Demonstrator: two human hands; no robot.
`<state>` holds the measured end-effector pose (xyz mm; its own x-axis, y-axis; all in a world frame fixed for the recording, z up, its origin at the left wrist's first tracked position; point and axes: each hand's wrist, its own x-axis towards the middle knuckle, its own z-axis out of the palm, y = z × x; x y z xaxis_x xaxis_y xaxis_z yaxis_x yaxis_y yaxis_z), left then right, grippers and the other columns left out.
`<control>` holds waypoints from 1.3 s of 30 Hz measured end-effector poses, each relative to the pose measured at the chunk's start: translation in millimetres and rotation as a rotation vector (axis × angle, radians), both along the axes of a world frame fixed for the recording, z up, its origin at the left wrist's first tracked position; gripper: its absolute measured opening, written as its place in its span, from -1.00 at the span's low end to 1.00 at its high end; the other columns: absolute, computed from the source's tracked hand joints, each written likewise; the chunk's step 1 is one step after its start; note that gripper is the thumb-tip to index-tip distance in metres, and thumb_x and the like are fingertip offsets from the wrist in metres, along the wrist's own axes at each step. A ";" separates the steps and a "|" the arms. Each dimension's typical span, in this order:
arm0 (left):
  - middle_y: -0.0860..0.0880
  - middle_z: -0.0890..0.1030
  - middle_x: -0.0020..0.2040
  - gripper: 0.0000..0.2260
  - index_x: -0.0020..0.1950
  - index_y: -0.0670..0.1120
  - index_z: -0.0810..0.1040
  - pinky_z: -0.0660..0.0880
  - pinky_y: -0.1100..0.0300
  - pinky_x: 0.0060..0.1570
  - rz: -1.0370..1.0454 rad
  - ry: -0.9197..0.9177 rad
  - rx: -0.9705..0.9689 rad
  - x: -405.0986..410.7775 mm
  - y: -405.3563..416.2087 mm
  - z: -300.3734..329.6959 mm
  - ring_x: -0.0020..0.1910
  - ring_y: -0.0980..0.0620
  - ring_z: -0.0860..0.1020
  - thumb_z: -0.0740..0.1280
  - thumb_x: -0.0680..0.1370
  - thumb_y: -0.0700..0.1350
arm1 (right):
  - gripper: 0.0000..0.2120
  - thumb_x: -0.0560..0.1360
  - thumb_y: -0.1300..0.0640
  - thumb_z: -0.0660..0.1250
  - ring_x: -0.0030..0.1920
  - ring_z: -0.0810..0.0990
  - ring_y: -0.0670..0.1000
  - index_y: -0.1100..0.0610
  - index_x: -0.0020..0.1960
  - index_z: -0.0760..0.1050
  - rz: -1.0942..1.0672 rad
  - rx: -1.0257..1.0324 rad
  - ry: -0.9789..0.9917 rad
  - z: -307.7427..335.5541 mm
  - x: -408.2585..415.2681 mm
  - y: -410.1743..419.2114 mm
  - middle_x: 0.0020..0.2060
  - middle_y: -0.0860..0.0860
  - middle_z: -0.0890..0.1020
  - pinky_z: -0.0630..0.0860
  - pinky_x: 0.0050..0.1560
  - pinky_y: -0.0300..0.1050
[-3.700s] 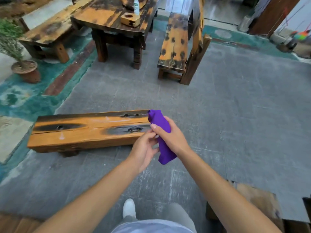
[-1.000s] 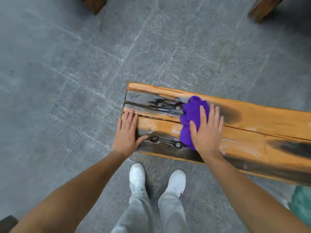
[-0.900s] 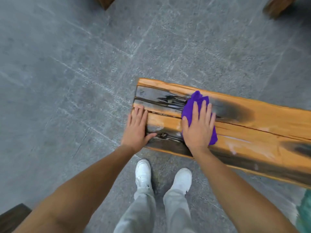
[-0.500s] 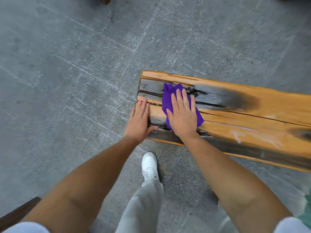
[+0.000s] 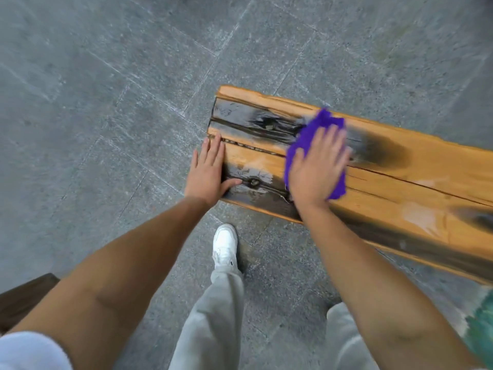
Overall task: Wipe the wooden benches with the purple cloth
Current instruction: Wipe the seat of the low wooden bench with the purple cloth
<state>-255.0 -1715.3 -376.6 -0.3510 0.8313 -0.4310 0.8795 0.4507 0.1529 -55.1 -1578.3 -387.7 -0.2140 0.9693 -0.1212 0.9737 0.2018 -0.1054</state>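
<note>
A low wooden bench (image 5: 416, 182), orange with dark burnt patches, runs from the middle of the view to the right edge. My right hand (image 5: 317, 169) lies flat, fingers straight, pressing the purple cloth (image 5: 309, 134) onto the bench top a little in from its left end; the hand is blurred. Cloth shows beyond the fingertips and at both sides of the palm. My left hand (image 5: 208, 172) rests flat on the bench's left end, fingers straight, thumb spread onto the dark wood.
Grey stone paving (image 5: 106, 102) surrounds the bench. My legs in grey trousers and one white shoe (image 5: 225, 245) stand just in front of it. A dark wooden edge (image 5: 24, 295) shows at lower left, a teal floor patch (image 5: 482, 321) at lower right.
My right hand has slid the purple cloth to the right along the bench top, away from the left end. The left hand stays on the bench end.
</note>
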 end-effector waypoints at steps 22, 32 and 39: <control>-0.22 0.08 0.64 -0.07 0.60 -0.21 0.18 0.02 -0.24 0.56 -0.300 -0.152 0.127 305.9 79.6 -0.2 0.63 -0.21 0.01 0.43 0.43 0.29 | -0.42 0.64 -0.15 0.14 0.64 0.12 0.21 -0.04 0.63 0.21 -0.034 -0.047 -0.033 -17.7 352.5 20.5 0.64 0.14 0.19 0.07 0.60 0.30; -0.21 -0.13 0.65 0.01 0.63 -0.23 0.02 -0.06 -0.31 0.55 -0.265 -0.125 -0.016 435.1 117.2 -16.8 0.63 -0.24 -0.15 0.15 0.45 0.46 | -0.43 0.63 -0.09 0.18 0.60 0.20 0.29 0.04 0.61 0.28 -0.462 -0.032 -0.104 1.2 582.8 130.7 0.61 0.20 0.24 0.21 0.53 0.30; -0.14 -0.31 0.63 0.02 0.65 -0.10 -0.16 -0.11 -0.24 0.57 -0.226 -0.102 -0.119 443.7 147.9 -5.6 0.61 -0.19 -0.29 0.22 0.46 0.44 | -0.40 0.64 -0.14 0.07 0.64 0.07 0.25 -0.01 0.64 0.17 -0.063 0.008 -0.029 -14.2 437.3 181.4 0.64 0.17 0.16 0.07 0.59 0.28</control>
